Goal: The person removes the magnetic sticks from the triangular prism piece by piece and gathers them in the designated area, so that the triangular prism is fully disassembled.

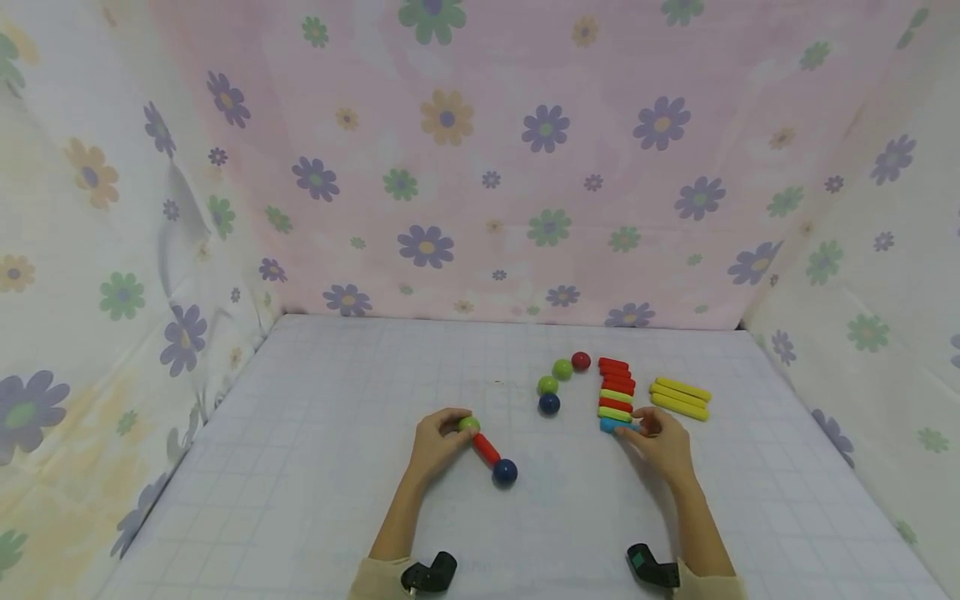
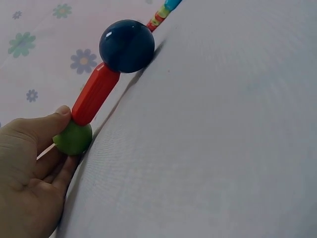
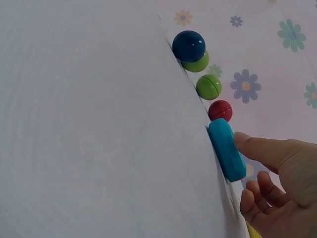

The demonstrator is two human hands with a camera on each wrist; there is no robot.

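Observation:
My left hand (image 1: 437, 444) pinches a light green ball (image 2: 73, 138) between thumb and fingers. From that ball a red rod (image 1: 487, 449) runs to a dark blue ball (image 1: 505, 472), the three in one line on the table. Over on the right, my right hand (image 1: 663, 443) has its thumb and index finger at the right end of a blue rod (image 3: 227, 149). This blue rod (image 1: 617, 425) is the nearest of a column of short rods. In the right wrist view the thumb lies against its side, with the other fingers bent below.
Behind the blue rod lie several red rods (image 1: 618, 381) and light green rods (image 1: 615, 413). Three yellow rods (image 1: 678, 398) are to their right. A curved row left of the column has a dark blue ball (image 1: 549, 404), two green balls (image 1: 562, 369) and a red ball (image 1: 581, 361).

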